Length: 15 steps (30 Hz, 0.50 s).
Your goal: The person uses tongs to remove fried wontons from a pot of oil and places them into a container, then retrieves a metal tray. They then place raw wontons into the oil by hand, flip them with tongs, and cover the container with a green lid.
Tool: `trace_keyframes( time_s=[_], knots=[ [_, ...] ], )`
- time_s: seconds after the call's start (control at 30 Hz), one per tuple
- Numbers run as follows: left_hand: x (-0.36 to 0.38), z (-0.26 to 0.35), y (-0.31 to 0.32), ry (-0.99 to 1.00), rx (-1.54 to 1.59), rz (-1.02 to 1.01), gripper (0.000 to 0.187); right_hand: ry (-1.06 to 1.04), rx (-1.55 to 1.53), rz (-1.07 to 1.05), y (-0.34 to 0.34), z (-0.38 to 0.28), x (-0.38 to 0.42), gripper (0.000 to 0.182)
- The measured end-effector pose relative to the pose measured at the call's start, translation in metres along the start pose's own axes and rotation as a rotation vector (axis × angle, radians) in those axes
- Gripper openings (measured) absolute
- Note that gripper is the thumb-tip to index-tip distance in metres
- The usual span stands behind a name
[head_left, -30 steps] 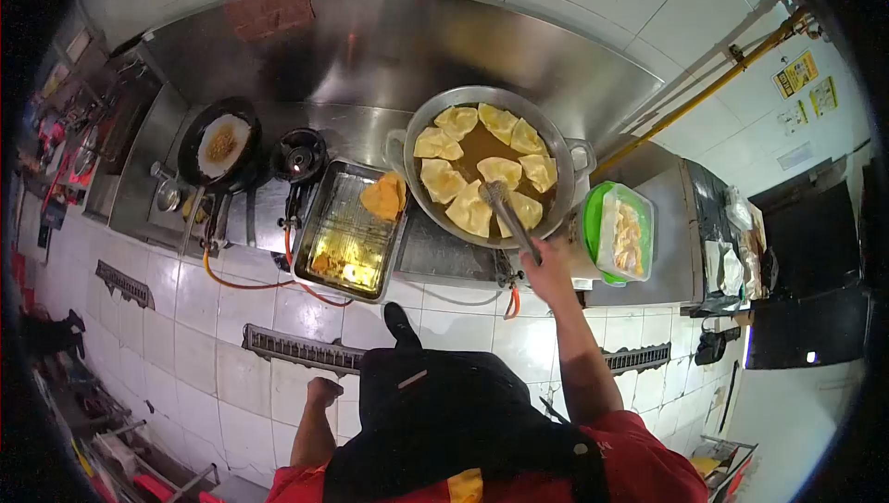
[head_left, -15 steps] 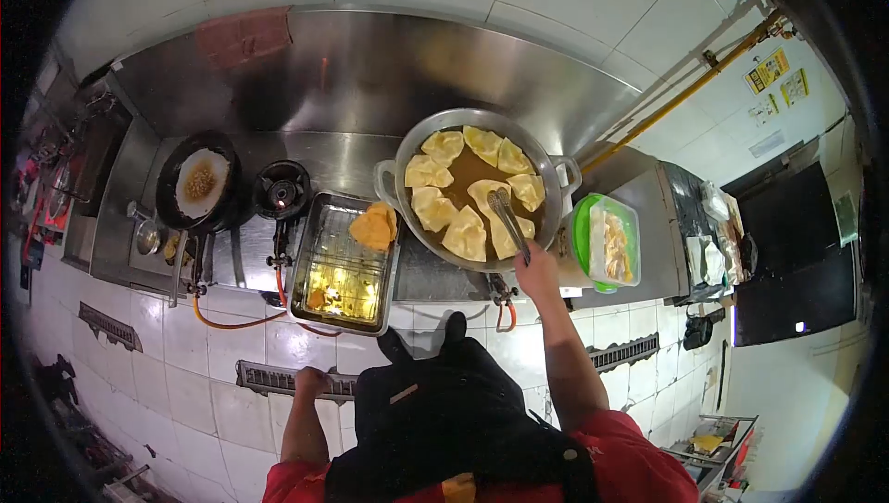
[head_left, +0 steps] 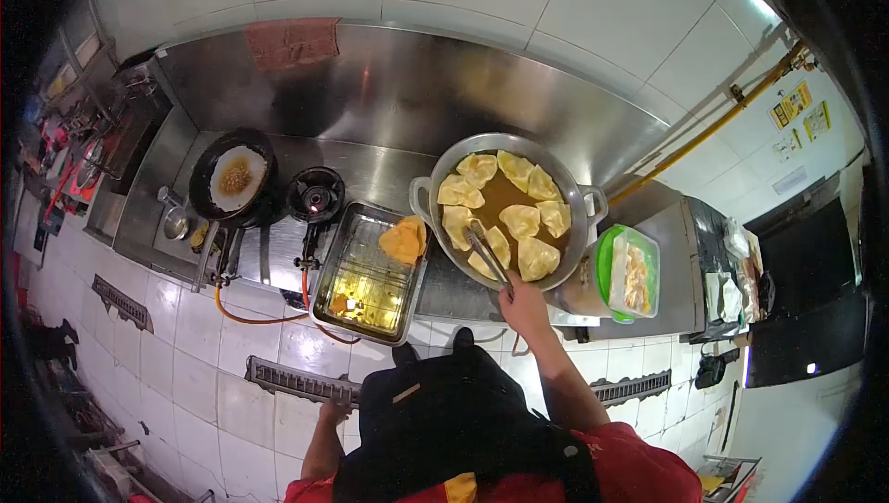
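My right hand [head_left: 525,307] is closed round the handle end of metal tongs [head_left: 493,260]. The tips of the tongs reach into a wide two-handled pan [head_left: 419,201], touching a pale folded dough piece [head_left: 489,253] near its front left. Several similar dough pieces [head_left: 537,258] float around the brown oil [head_left: 507,197]. My left hand [head_left: 335,410] hangs low by my side, away from the counter; its fingers are too small and dark to make out. Left of the pan, a golden fried piece [head_left: 404,241] rests in the corner of a metal tray [head_left: 324,313] with a rack.
A black frying pan [head_left: 269,146] with light bubbling contents sits at the left, beside a bare burner [head_left: 315,194]. Right of the large pan stands a clear container with a green lid [head_left: 604,262]. An orange hose [head_left: 269,320] hangs before the counter.
The tongs have moved from the pan's middle toward its front left, and dough pieces near them have shifted. The whole view has moved, so the counter appears farther right and lower.
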<state>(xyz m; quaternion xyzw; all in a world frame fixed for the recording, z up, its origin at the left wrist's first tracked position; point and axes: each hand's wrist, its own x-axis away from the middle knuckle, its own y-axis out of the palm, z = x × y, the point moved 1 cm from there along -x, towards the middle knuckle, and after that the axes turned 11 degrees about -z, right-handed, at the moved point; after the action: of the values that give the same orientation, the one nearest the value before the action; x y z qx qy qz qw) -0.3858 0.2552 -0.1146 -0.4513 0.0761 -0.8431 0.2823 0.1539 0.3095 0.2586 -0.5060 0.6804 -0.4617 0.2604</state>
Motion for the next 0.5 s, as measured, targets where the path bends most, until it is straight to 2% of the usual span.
trace_keyframes(
  time_s=[0.03,0.1,0.17,0.27,0.37,0.5],
  knots=[
    [0.013,0.014,0.003,-0.149,0.648,-0.091,0.022,-0.006,-0.003,0.0,0.001,0.001,0.001,0.034],
    [0.025,0.032,0.001,-0.202,0.624,-0.058,0.022,0.004,-0.042,0.008,-0.003,0.0,0.003,0.035],
    [0.037,0.04,0.002,-0.257,0.751,0.016,0.023,0.004,-0.029,-0.015,-0.007,0.003,0.003,0.036],
    [0.053,0.051,-0.005,-0.257,0.747,0.013,0.024,0.007,-0.036,-0.002,-0.018,-0.005,-0.01,0.037],
    [0.054,0.046,-0.001,-0.263,0.689,0.106,0.025,0.023,-0.059,0.039,-0.025,-0.01,-0.042,0.037],
    [0.054,0.034,0.0,-0.235,0.742,0.074,0.027,-0.01,-0.004,0.0,-0.009,-0.002,-0.099,0.032]
  ],
)
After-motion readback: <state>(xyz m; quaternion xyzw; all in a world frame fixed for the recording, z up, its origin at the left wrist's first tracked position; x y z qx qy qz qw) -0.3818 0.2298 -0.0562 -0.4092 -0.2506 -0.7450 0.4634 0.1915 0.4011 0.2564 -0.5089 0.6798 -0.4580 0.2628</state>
